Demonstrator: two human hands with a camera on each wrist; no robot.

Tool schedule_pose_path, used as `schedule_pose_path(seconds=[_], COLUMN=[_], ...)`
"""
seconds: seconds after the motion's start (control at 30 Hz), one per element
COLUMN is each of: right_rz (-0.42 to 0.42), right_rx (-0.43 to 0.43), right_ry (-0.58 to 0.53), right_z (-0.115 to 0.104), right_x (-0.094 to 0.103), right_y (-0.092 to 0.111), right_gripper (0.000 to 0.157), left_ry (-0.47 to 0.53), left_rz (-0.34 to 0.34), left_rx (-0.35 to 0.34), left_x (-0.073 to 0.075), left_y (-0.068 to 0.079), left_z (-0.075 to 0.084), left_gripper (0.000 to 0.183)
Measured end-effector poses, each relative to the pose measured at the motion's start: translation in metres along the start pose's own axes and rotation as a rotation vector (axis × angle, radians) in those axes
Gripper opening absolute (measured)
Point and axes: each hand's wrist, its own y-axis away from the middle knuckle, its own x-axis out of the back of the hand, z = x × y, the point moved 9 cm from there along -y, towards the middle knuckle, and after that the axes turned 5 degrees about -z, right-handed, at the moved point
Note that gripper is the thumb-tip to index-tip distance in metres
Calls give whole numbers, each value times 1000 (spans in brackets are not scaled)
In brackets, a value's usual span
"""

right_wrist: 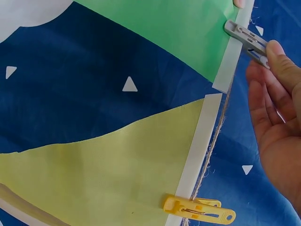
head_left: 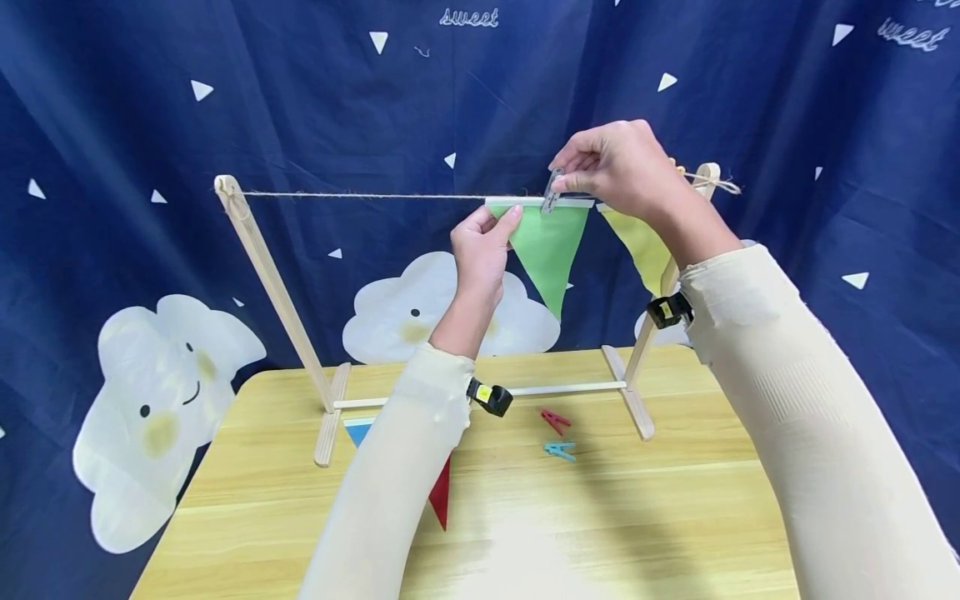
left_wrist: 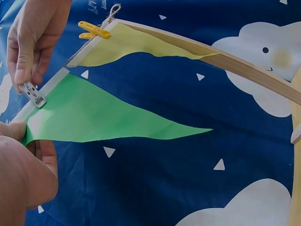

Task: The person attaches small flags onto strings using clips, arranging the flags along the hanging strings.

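A green pennant (head_left: 551, 250) with a white top band hangs at the string (head_left: 360, 196). Its upper left corner is pinched between thumb and fingers of my left hand (head_left: 483, 250). My right hand (head_left: 618, 167) pinches the tail of a grey clothespin (right_wrist: 247, 40), whose front end lies over the pennant's white band and the string. To the right, a yellow pennant (left_wrist: 136, 44) hangs on the same string, held by a yellow clothespin (right_wrist: 200, 209). My right hand partly covers that pennant in the head view.
A wooden frame's left post (head_left: 277, 287) and right post (left_wrist: 254, 66) carry the string above the wooden table (head_left: 247, 500). On the table lie a red clothespin (head_left: 556, 421), a blue clothespin (head_left: 560, 451), and blue (head_left: 357, 429) and red (head_left: 441, 500) pennants, partly behind my left sleeve.
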Motion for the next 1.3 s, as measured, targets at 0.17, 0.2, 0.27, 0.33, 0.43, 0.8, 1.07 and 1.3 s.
schedule_pose_path(seconds=[0.17, 0.2, 0.27, 0.33, 0.43, 0.8, 1.07, 1.3], right_rz=[-37, -46, -66, -86, -109, -102, -117, -117], right_rx=[-5, -9, -14, -28, -43, -15, -30, -27], right_ry=[-15, -18, -23, -28, -29, -47, -58, -49], right_z=[0, 0, 1, 2, 3, 5, 5, 3], right_x=[-3, -3, -5, -6, -8, -10, -13, -14], right_y=[1, 1, 1, 1, 2, 3, 5, 7], right_gripper=[30, 32, 34, 36, 39, 35, 34, 35], left_ry=[-12, -13, -14, -14, -13, -26, -30, -46], left_rz=[-3, -3, -6, -10, -21, -21, -28, -48], left_rx=[-1, -1, 1, 2, 1, -9, -4, 2], left_x=[1, 1, 1, 1, -1, 0, 1, 1], left_y=[0, 1, 1, 2, 2, 4, 3, 3], left_z=[-1, -1, -2, -2, -2, -3, -6, -5], left_gripper=[20, 21, 21, 21, 21, 18, 21, 24])
